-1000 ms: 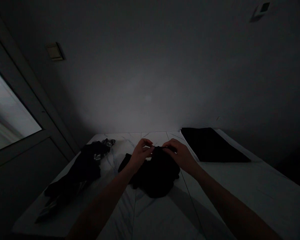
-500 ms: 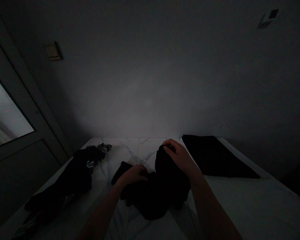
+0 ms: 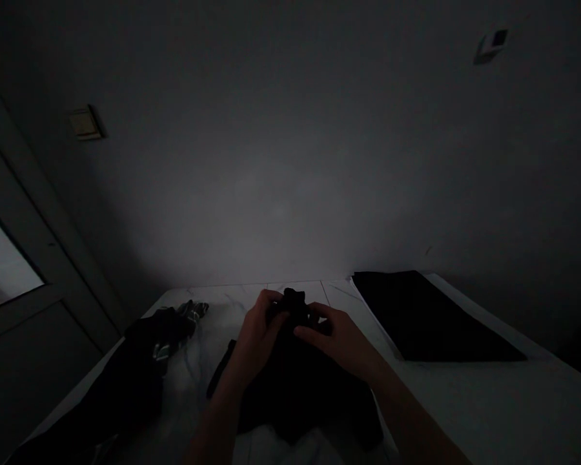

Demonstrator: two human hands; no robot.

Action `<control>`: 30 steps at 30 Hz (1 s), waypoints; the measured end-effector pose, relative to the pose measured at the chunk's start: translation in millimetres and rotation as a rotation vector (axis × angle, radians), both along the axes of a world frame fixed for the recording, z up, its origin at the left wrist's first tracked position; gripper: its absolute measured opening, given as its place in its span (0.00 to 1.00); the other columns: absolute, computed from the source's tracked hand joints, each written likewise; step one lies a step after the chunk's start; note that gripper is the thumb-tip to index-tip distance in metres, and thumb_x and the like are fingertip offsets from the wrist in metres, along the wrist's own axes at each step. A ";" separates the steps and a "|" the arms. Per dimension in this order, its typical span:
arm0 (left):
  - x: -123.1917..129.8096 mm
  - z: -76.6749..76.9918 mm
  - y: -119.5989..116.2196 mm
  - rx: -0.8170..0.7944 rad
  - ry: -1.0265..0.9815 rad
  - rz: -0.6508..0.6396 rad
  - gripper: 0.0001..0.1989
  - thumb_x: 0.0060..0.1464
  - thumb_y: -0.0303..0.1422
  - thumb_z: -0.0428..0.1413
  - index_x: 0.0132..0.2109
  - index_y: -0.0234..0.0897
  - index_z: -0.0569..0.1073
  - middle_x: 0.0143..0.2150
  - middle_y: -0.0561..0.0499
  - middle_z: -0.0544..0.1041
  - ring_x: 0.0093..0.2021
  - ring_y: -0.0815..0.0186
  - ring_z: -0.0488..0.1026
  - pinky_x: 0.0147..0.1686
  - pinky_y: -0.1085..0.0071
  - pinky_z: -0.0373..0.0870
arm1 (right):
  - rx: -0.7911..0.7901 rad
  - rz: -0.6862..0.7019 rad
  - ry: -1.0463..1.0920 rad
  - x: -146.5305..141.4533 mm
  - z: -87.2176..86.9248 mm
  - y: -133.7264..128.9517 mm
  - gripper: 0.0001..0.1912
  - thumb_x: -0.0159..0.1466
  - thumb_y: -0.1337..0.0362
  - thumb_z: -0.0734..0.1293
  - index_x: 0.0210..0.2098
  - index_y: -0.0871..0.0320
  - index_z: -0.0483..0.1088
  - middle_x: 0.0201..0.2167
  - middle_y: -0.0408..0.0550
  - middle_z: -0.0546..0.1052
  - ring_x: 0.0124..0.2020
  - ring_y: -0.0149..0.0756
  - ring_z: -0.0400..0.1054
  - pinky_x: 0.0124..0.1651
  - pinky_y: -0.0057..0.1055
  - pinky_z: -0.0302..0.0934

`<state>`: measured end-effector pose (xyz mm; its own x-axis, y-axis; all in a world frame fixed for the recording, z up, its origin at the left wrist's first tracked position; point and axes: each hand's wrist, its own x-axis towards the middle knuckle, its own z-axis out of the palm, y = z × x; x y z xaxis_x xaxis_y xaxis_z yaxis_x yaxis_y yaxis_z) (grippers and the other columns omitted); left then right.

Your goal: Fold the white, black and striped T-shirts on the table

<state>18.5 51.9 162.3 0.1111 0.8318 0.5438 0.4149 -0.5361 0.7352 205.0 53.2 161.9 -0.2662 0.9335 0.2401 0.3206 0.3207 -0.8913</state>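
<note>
A black garment (image 3: pixel 300 381) lies bunched in front of me on a pale marble-patterned tabletop (image 3: pixel 232 297); the dim light hides its exact kind. Its upper end is raised between both hands. My left hand (image 3: pixel 259 332) is closed, thumb and fingers pinching the left side of that gathered end. From the other side, my right hand (image 3: pixel 341 336) grips it with thumb and bent fingers. The lower part of the cloth spreads toward me under my wrists.
On the left sits a heap of dark clothing (image 3: pixel 130 368) with some patterned fabric. A flat black folded piece (image 3: pixel 436 323) lies at the right, with a white edge under it. Behind the table rises a grey wall (image 3: pixel 281 161); a door (image 3: pixel 24 349) stands at far left.
Both hands have come together at the garment's upper end, the left moving up and right. The cloth is now lifted there and hangs spread below. The view has shifted slightly.
</note>
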 end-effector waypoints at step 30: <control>-25.1 10.2 -1.6 -0.252 0.164 -0.156 0.17 0.61 0.43 0.49 0.48 0.40 0.75 0.38 0.51 0.78 0.36 0.65 0.73 0.35 0.71 0.68 | -0.216 -0.115 0.759 -7.0 -3.4 7.2 0.23 0.48 0.44 0.76 0.27 0.54 0.68 0.22 0.37 0.68 0.24 0.29 0.61 0.28 0.27 0.55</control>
<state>-6.6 50.3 172.5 0.3164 0.9039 0.2877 0.4660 -0.4123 0.7829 198.0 60.4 158.6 -0.0017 0.9918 0.1279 -0.3778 0.1178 -0.9184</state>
